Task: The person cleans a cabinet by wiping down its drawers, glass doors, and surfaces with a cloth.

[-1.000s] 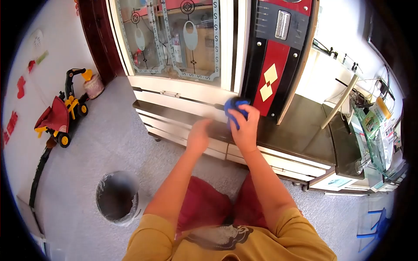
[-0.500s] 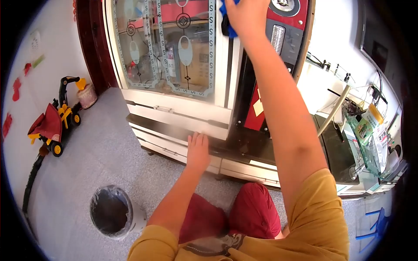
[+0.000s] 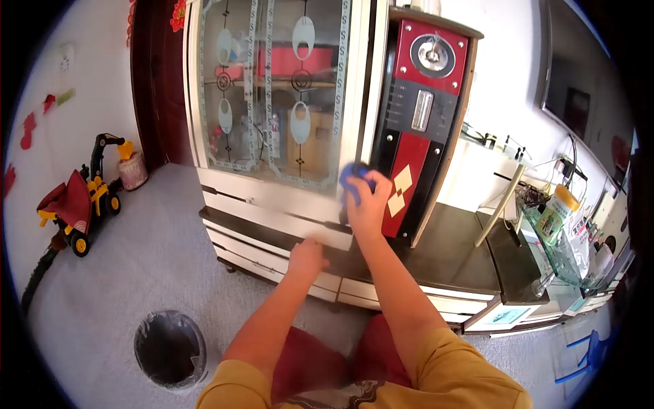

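Note:
A blue cloth is bunched in my right hand, against the white frame at the lower right corner of the glass-doored cabinet. Just to the right of that hand stands a tall red and black speaker panel. My left hand rests by the dark ledge below the cabinet's upper drawer; its fingers are blurred and partly hidden, so I cannot tell how they are bent.
A lined waste bin stands on the floor at lower left. Further left is a toy digger. On the right are a dark countertop, a leaning pale stick, a yellow-lidded container and a blue chair.
My right hand with the blue cloth rose up the cabinet's frame, then came back down to its lower corner. My left hand stayed near the ledge. The view has shifted.

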